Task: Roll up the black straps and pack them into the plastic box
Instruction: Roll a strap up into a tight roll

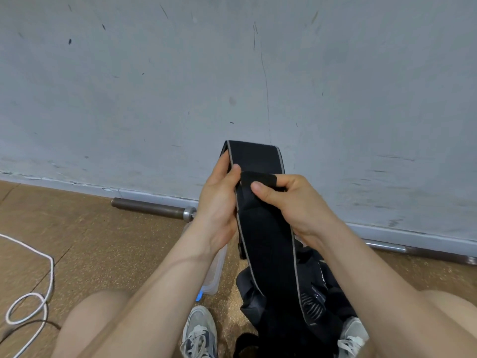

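A: Nearest to us, what is there?

B: Item one: a pair of bare knees, with two grey-and-white laced sneakers on the floor between them.

A: And the hands?

B: Left hand: thumb laid on the front of a wide black elastic strap with grey edging, fingers wrapped behind it, gripping its left edge. Right hand: thumb and curled fingers pinching the strap's folded-over end. The strap is held up in front of the wall, looped over at the top, its long tail hanging down.

A: Hanging to where?

B: Into a loose heap of black straps on the brown speckled floor, by the right foot.

A: The box?

B: One clear plastic box with a blue latch, on the floor just left of the heap, mostly hidden under the left forearm. I cannot tell what is inside.

A: Anything else?

B: A long steel bar lying along the foot of the scuffed grey wall; a white cord looped on the floor at far left.
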Demonstrator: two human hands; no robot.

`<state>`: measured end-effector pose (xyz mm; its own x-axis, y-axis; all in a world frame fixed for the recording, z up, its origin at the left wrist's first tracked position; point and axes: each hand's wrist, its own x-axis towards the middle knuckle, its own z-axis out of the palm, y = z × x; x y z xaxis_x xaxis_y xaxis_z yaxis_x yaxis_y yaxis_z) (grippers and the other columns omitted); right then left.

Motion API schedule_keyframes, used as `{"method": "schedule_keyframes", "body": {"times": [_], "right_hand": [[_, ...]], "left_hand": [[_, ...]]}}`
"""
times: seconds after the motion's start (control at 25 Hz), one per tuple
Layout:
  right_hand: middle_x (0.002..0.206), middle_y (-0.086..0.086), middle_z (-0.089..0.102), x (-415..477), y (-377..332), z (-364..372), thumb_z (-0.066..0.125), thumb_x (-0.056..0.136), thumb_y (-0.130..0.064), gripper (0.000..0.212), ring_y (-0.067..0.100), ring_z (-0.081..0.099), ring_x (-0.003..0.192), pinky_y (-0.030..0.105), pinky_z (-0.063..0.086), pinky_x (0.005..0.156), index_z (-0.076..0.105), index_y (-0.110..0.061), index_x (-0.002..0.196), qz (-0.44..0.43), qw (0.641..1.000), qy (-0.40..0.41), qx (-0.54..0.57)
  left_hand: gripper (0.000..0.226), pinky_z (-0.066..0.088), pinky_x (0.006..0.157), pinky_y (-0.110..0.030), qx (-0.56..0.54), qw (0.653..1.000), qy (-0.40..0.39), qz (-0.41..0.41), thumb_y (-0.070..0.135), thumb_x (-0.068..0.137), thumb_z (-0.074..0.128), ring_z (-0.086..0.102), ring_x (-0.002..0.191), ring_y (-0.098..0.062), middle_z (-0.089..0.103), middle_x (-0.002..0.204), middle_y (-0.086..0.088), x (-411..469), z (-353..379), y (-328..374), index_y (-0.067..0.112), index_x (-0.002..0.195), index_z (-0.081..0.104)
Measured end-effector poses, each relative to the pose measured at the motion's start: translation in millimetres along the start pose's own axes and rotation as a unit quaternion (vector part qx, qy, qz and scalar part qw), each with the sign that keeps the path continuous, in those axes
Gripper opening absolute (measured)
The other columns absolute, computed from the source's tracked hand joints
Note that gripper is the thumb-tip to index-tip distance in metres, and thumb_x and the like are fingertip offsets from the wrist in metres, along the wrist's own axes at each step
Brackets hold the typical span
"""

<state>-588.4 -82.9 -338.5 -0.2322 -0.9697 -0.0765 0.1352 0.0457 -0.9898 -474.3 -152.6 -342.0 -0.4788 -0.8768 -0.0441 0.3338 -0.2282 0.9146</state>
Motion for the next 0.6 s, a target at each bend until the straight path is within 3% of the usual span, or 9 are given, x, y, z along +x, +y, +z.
{"method": "schedule_keyframes", "body": {"times": [0.16,0.28,0.44,0.6], "right_hand": [[0.093,0.006,0.077,2.7,2.9,4.7,0.069,0.089,-0.009,0.013,0.016,0.074,0.084,0.029,0.060,0.077,0.077,-0.017,0.096,-0.058,0.996,0.073,0.005],[0.102,0.009,0.075,4.7,7.1,8.5,0.074,0.086,-0.010,0.013,0.021,0.073,0.092,0.037,0.060,0.085,0.078,-0.017,0.096,-0.074,0.991,0.115,0.007],[0.091,0.002,0.076,7.3,6.3,9.6,0.076,0.084,-0.011,0.012,0.020,0.073,0.088,0.039,0.060,0.082,0.075,-0.018,0.094,-0.108,0.984,0.141,-0.008],[0.083,-0.010,0.071,7.8,9.4,10.8,0.076,0.084,-0.011,0.014,0.008,0.070,0.080,0.025,0.058,0.068,0.065,-0.017,0.091,-0.136,0.976,0.172,-0.017]], "left_hand": [[0.035,0.054,0.096,-0.040,-0.019,0.999,0.014,0.025,0.013,0.106,0.034,0.065,0.114,-0.028,0.066,0.125,-0.013,0.0,4.1,-1.3,0.018,0.135,0.053],[0.034,0.053,0.097,-0.041,-0.027,0.999,0.027,0.014,0.015,0.106,0.036,0.066,0.113,-0.029,0.066,0.124,-0.016,-2.1,7.4,-2.0,0.014,0.134,0.054],[0.039,0.050,0.100,-0.049,-0.069,0.997,-0.008,0.026,0.019,0.099,0.049,0.062,0.116,-0.038,0.062,0.126,-0.026,-3.4,3.3,2.4,0.000,0.132,0.052],[0.031,0.056,0.093,-0.043,0.013,0.999,-0.007,0.046,-0.003,0.095,0.048,0.067,0.107,-0.037,0.068,0.116,-0.024,-8.3,6.8,-1.0,0.000,0.125,0.057]]}}
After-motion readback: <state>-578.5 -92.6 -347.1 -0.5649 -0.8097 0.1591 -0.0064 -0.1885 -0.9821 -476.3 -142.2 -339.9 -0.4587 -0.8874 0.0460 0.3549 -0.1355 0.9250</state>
